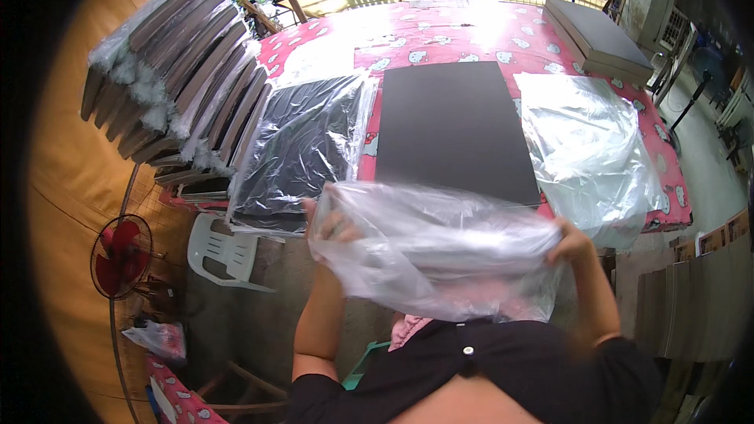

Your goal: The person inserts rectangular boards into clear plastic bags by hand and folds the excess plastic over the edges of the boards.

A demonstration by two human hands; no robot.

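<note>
A clear plastic bag (440, 247), smeared by motion, is stretched between my two hands in front of the table edge. My left hand (331, 228) grips its left side and shows partly through the film. At the right side, my right hand (571, 242) is closed on the bag's edge. Just beyond the bag lies a flat dark grey board (452, 126), its near edge partly covered by the plastic. To its left rests a black board wrapped in plastic (302, 149). On the right, a pile of clear plastic bags (589, 141) hangs slightly over the table edge.
A tall stack of plastic-wrapped boards (177, 71) leans at the left of the pink patterned tablecloth (440, 35). Grey boards (597, 39) are piled at the far right. Below stand a white plastic chair (224, 251) and a red-bladed fan (122, 255). More boards (691, 306) stand at lower right.
</note>
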